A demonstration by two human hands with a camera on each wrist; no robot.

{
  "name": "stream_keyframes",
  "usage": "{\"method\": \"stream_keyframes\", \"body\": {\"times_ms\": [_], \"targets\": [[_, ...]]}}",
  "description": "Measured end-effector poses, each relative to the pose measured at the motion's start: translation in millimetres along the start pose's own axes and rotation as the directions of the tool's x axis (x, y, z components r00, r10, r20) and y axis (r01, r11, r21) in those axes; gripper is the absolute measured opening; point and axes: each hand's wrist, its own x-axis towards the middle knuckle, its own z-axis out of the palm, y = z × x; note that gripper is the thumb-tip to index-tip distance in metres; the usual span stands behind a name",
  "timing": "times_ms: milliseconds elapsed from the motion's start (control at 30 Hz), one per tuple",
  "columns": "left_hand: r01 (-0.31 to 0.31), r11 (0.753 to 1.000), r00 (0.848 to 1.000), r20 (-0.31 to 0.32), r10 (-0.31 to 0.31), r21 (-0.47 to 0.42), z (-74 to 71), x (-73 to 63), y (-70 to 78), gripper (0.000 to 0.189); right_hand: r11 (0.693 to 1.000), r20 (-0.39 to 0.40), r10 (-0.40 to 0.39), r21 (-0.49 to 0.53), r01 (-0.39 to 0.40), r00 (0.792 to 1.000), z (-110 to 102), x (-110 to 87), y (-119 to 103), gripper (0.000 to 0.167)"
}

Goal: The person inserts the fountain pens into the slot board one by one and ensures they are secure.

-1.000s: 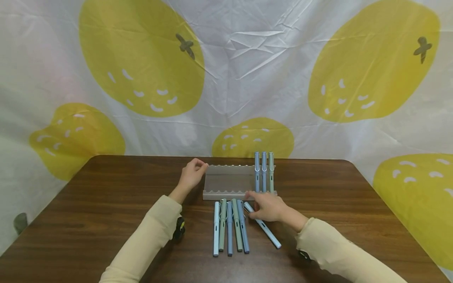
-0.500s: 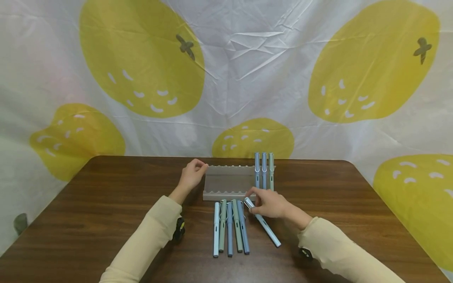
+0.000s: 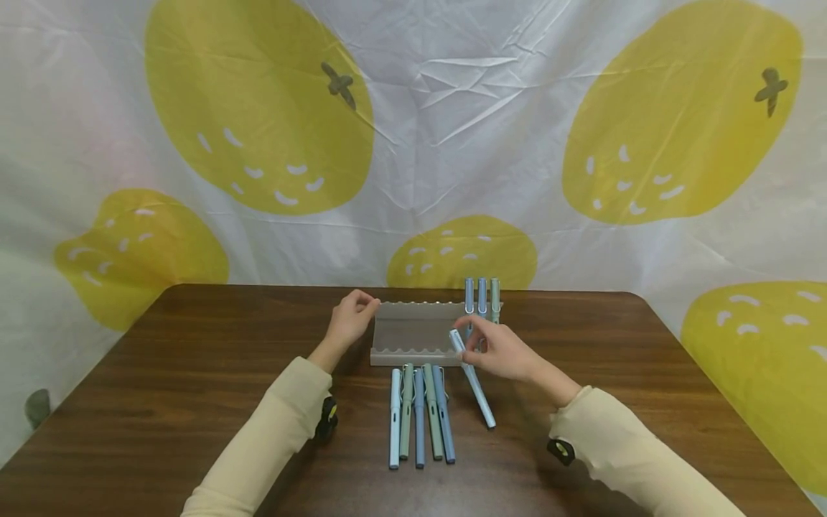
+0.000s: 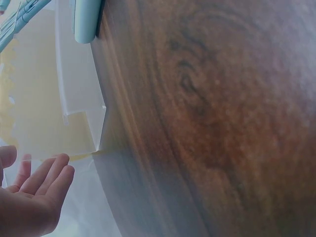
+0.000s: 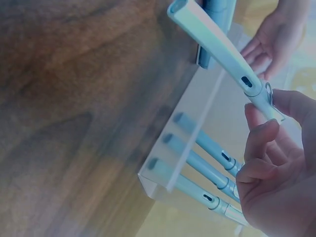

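My right hand [image 3: 500,350] pinches a pale blue pen [image 3: 478,395] by its capped end, thumb and fingertips near the clip. The pen is raised and tilted, its lower end towards me; the right wrist view shows the whole pen [image 5: 222,52]. A clear pen rack [image 3: 416,357] with scalloped edges stands ahead. Three capped pens [image 5: 202,168], two blue and one green, lean in its right-hand slots, partly behind my right hand. My left hand [image 3: 350,316] pinches the rack's far left corner between thumb and index finger, its other fingers [image 4: 59,185] extended.
Several pens, among them a light blue pen [image 3: 395,420] and a green pen [image 3: 433,413], lie side by side on the wooden table [image 3: 258,431] in front of the rack. Behind the table hangs a white cloth [image 3: 452,143] printed with yellow fruit.
The right hand has lifted the pale blue pen off the table, carrying it up and slightly left towards the rack. My left hand and the rack have stayed put.
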Motion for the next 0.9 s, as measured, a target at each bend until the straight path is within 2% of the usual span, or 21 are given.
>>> {"method": "stream_keyframes", "body": {"times_ms": [533,767,900], "targets": [[0.009,1.000,1.000,0.012,-0.009,-0.012,-1.0,-1.3,1.7,0.025,1.000,-0.152,0.008,-0.002,-0.009,0.988,-10,9.8,1,0.039],[0.013,1.000,1.000,0.012,-0.012,-0.013,-1.6,-2.9,2.8,0.025,0.999,-0.208,0.047,-0.003,-0.049,0.977,-16,16.7,3,0.039],[0.006,1.000,1.000,0.010,-0.006,-0.015,-1.4,-2.2,2.3,0.023,0.999,-0.252,0.035,-0.015,-0.040,0.967,-19,20.8,2,0.040]]}}
